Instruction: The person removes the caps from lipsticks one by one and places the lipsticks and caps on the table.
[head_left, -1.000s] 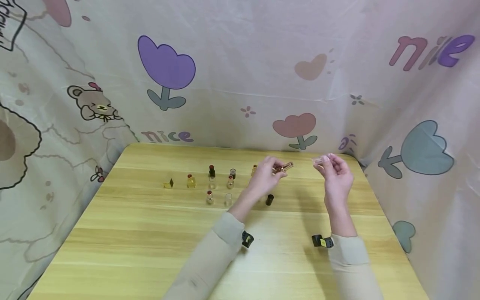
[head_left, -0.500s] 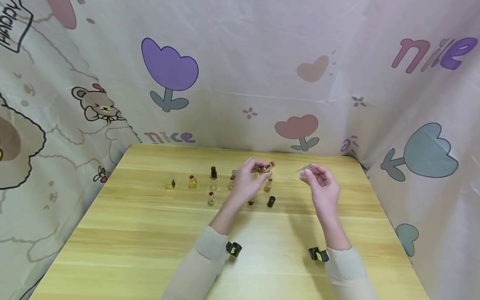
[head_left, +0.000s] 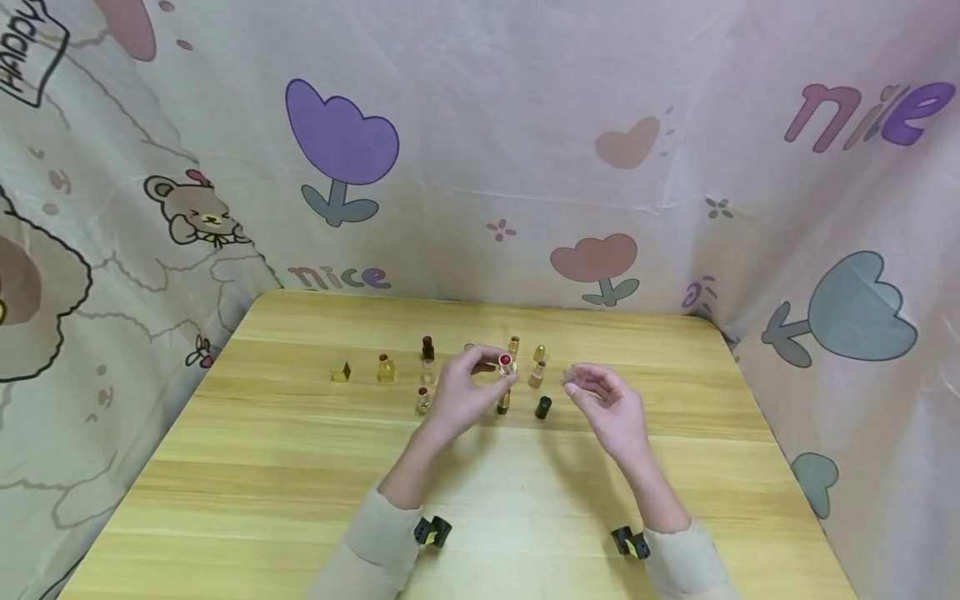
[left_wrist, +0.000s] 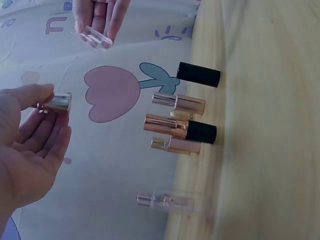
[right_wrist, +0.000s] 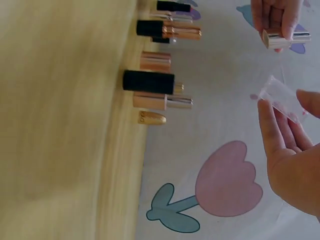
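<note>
My left hand (head_left: 459, 396) pinches a lipstick (head_left: 506, 364) above the table, its red tip facing up toward the head camera. In the left wrist view the tube of this lipstick (left_wrist: 57, 102) looks shiny metallic. To the right, my right hand (head_left: 611, 408) holds a clear rectangular cap between thumb and fingers, also in the air. That clear cap (right_wrist: 280, 97) shows best in the right wrist view, tilted and apart from the lipstick. Below the hands stand a lipstick with a black base (left_wrist: 180, 129), a black cap (head_left: 543, 407) and a pinkish tube (head_left: 537, 375).
On the wooden table (head_left: 300, 483), to the left, stand a yellowish lipstick (head_left: 386, 368), a black lipstick (head_left: 427, 347), another red-tipped lipstick (head_left: 423, 400) and a small gold open cap (head_left: 341, 372). A gold bullet-shaped piece (head_left: 539, 352) stands behind. A printed curtain (head_left: 465, 150) surrounds the table.
Both hands have moved left and nearer the body, the lipstick turning upright in the left hand. My right hand, with the clear cap, has come closer to the left and lower.
</note>
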